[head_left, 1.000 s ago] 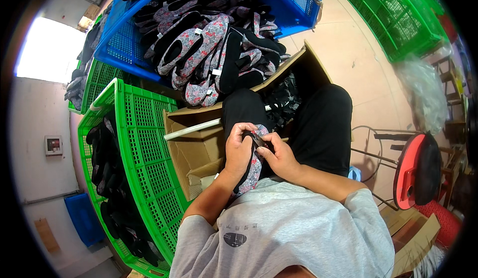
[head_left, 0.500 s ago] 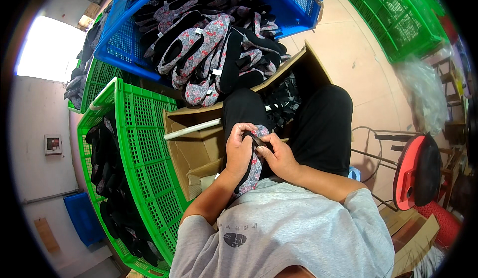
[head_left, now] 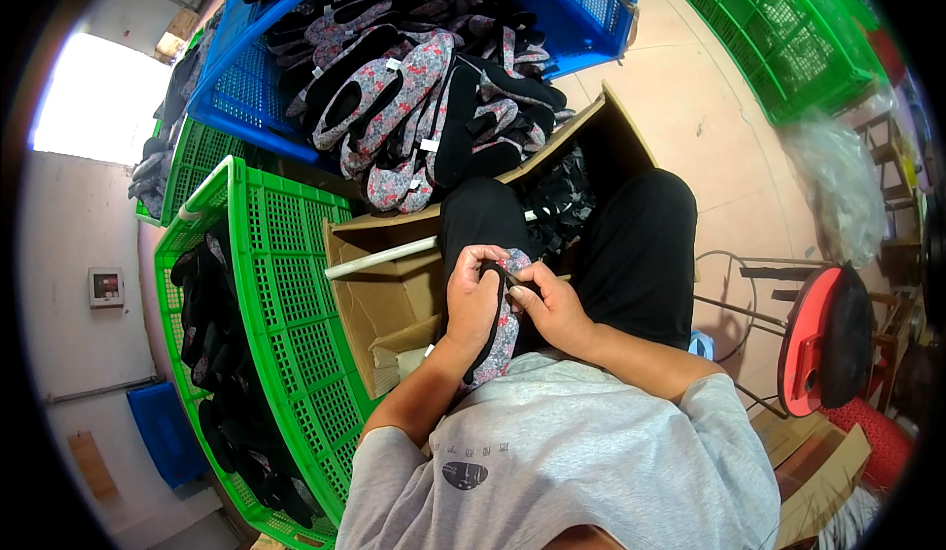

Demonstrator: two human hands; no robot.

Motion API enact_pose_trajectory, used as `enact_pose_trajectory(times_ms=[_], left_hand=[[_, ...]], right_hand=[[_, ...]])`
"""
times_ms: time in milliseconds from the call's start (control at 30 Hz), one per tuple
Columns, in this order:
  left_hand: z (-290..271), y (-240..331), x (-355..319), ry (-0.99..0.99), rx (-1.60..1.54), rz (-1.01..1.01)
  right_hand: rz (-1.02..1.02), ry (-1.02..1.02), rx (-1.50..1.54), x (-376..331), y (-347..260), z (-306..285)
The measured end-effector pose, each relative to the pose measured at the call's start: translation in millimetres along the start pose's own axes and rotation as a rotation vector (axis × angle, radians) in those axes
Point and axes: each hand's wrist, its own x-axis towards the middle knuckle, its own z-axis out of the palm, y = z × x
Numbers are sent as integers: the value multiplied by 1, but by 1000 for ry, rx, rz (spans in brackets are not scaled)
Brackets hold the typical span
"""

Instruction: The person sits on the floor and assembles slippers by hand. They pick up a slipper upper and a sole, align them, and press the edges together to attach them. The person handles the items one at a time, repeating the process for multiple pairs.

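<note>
A floral fabric slipper (head_left: 505,338) with black edging lies upright against my lap, between my two hands. My left hand (head_left: 473,299) is wrapped round its upper part, fingers curled over the edge. With thumb and forefinger, my right hand (head_left: 550,306) pinches the slipper's black edge near the opening. Both hands are close together over my left thigh. Ahead, a heap of similar floral and black slippers (head_left: 419,67) spills from a blue crate (head_left: 232,97). Below my knees stands an open cardboard box (head_left: 389,299) with black scraps (head_left: 564,200) in it.
A green crate (head_left: 305,323) of black slippers (head_left: 212,304) stands close on my left. A white tube (head_left: 382,257) crosses the cardboard box. To the right are a red and black round stool (head_left: 823,338), a clear plastic bag (head_left: 838,185) and another green crate (head_left: 774,33).
Hardly anything differs. My fingers shift slightly on the slipper's black edge, while the slipper and both arms stay in place.
</note>
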Motion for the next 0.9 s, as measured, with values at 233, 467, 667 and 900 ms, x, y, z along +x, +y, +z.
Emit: enact_pose_trajectory(times_ms=[233,467,667,900], left_hand=[[-1,-4,5,22,88,78],[-3,47,-8,110,940,338],[6,70,-41,8,1045,251],[12,75,-64,-61,1200,384]], right_hand=[[280,294,669,0,7,-10],[518,253,560,16,0,-39],[622,48,606,19,3,-25],[533,85,745,14,6,-25]])
